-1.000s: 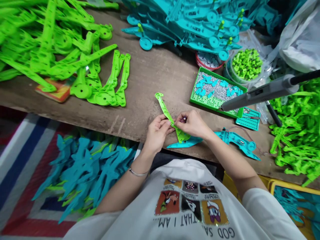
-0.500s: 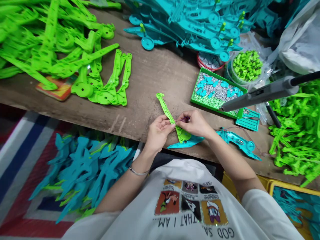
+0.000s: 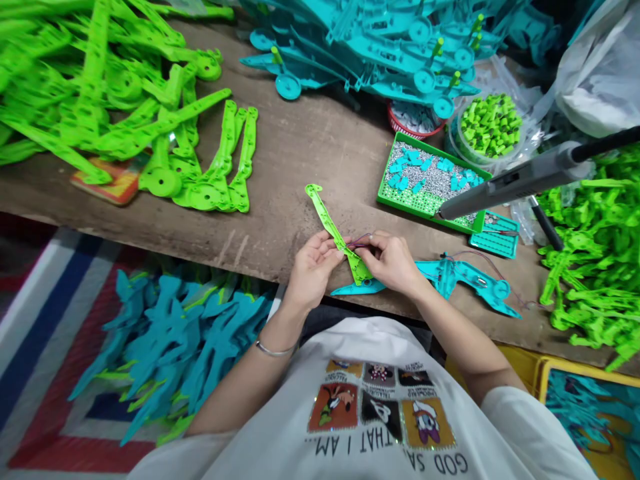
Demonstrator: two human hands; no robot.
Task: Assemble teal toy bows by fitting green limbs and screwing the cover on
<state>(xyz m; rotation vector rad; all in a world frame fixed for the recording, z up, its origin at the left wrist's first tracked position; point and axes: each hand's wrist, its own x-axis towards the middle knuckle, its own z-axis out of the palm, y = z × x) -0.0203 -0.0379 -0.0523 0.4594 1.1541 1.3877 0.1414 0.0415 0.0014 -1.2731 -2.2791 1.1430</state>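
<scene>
My left hand (image 3: pixel 314 269) pinches the middle of a long green plastic piece (image 3: pixel 326 217) that slants up to the left over the wooden table (image 3: pixel 310 147). My right hand (image 3: pixel 393 262) is closed on the same piece's lower, wider end, with thin red and blue wires (image 3: pixel 361 239) running under its fingers. A teal plastic piece (image 3: pixel 453 276) with wires lies flat under and to the right of my right hand.
Green pieces (image 3: pixel 125 107) are heaped at the back left, teal ones (image 3: pixel 380 47) at the back. A green tray of small parts (image 3: pixel 429 181), a tub of green pegs (image 3: pixel 490 123) and a hanging grey tool (image 3: pixel 520 179) are at the right. Teal pieces (image 3: pixel 175 340) lie on the floor.
My right hand has slid down from the piece's middle to its lower end, and the thin wires now show above its fingers. The left hand keeps its pinch.
</scene>
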